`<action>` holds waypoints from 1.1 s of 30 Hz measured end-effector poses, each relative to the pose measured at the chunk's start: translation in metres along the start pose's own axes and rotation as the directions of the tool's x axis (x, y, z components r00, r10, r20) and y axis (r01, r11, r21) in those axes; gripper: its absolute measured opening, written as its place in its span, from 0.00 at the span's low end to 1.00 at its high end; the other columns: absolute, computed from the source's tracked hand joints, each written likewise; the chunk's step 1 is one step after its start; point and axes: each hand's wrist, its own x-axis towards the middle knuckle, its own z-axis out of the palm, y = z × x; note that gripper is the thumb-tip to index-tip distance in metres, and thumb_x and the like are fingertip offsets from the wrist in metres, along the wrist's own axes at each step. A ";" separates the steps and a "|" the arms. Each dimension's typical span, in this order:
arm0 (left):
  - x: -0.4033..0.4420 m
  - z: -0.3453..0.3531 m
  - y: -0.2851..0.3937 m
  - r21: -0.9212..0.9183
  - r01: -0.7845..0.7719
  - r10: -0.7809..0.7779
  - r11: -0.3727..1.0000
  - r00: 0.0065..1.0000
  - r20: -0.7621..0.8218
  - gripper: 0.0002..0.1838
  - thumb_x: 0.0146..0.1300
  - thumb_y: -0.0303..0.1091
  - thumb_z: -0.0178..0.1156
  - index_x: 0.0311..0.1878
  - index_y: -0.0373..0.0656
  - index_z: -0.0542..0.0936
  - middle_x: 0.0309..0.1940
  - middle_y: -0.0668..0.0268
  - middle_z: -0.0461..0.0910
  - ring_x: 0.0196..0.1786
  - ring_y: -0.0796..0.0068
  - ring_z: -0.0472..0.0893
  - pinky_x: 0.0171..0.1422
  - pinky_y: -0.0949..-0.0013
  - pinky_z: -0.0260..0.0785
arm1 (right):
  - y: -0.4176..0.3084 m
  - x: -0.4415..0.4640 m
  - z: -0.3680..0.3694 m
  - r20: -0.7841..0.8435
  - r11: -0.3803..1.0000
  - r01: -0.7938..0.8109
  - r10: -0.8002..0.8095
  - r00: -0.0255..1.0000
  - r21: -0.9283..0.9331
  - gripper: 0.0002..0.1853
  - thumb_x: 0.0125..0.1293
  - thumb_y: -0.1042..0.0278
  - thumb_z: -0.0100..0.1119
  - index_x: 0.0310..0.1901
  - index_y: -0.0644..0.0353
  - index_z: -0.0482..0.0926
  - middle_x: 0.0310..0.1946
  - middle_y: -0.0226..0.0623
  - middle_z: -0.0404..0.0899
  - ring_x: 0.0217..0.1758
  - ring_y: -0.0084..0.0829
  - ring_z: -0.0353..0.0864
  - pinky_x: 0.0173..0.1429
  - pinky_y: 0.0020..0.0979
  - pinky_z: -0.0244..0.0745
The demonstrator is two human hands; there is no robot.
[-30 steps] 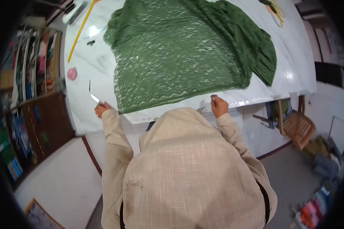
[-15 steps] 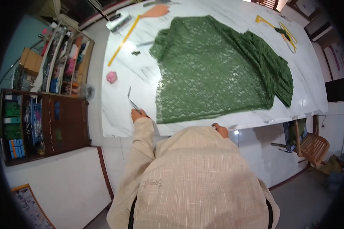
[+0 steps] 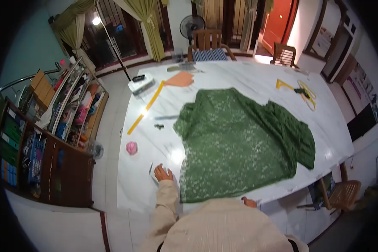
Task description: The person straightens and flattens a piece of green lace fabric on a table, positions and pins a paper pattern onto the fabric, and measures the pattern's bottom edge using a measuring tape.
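Observation:
My left hand (image 3: 163, 173) lies on the white tabletop with its fingers apart, left of the green lace fabric (image 3: 235, 147). A thin, dark curved piece (image 3: 150, 168) lies beside its fingers. The pointed metal tool seen earlier at this hand is mostly hidden now. At the table's near edge rests my right hand (image 3: 250, 202), close to the lace's lower border; its fingers are largely hidden, so its grip is unclear. The lace is spread out, with its right side bunched in folds. A pink ball-shaped thing (image 3: 131, 148) sits farther left.
The marble-patterned table (image 3: 155, 147) also bears a yellow ruler (image 3: 146, 108), an orange piece (image 3: 179, 79), a white box-like device (image 3: 141, 84) and a yellow looped tape with an angled ruler (image 3: 284, 85). Wooden chairs (image 3: 342, 193) stand around it; shelves (image 3: 77, 113) stand left.
The view has tilted up, showing the windows, fan and far chairs. My left hand's fingers have spread, and the pointed metal tool is no longer plainly visible. My right hand stays at the edge.

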 end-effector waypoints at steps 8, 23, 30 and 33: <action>0.014 0.049 0.017 0.145 0.040 -0.031 0.989 0.997 -0.065 0.31 0.52 0.41 0.56 0.56 0.33 0.63 0.59 0.44 0.59 0.64 0.41 0.55 0.66 0.45 0.45 | -0.098 0.149 -0.216 -0.539 0.835 0.546 -0.494 0.682 -0.076 0.06 0.53 0.63 0.50 0.26 0.54 0.75 0.21 0.38 0.77 0.23 0.47 0.74 0.26 0.41 0.67; 0.026 0.032 0.037 0.196 0.179 -0.203 0.964 0.974 0.106 0.28 0.52 0.39 0.55 0.56 0.37 0.66 0.60 0.48 0.59 0.65 0.43 0.56 0.64 0.46 0.48 | -0.407 0.548 -0.398 -0.819 0.701 0.536 -0.573 0.029 -0.471 0.04 0.52 0.73 0.50 0.30 0.60 0.73 0.36 0.40 0.72 0.40 0.38 0.69 0.36 0.37 0.68; 0.029 0.031 0.037 0.159 0.181 -0.196 0.971 0.977 0.089 0.28 0.51 0.37 0.55 0.56 0.37 0.65 0.60 0.47 0.59 0.64 0.42 0.55 0.65 0.46 0.48 | -0.439 0.515 -0.418 -0.821 0.709 0.687 -0.482 0.305 -0.160 0.06 0.52 0.73 0.50 0.31 0.62 0.74 0.31 0.41 0.73 0.36 0.37 0.72 0.35 0.34 0.68; 0.028 0.032 0.032 0.175 0.125 -0.139 0.977 0.988 0.070 0.28 0.50 0.37 0.56 0.56 0.36 0.66 0.59 0.47 0.60 0.64 0.42 0.56 0.64 0.46 0.48 | -0.447 0.470 -0.444 -0.733 0.668 0.744 -0.500 0.460 0.011 0.06 0.53 0.73 0.49 0.30 0.63 0.75 0.28 0.41 0.75 0.33 0.36 0.74 0.34 0.33 0.69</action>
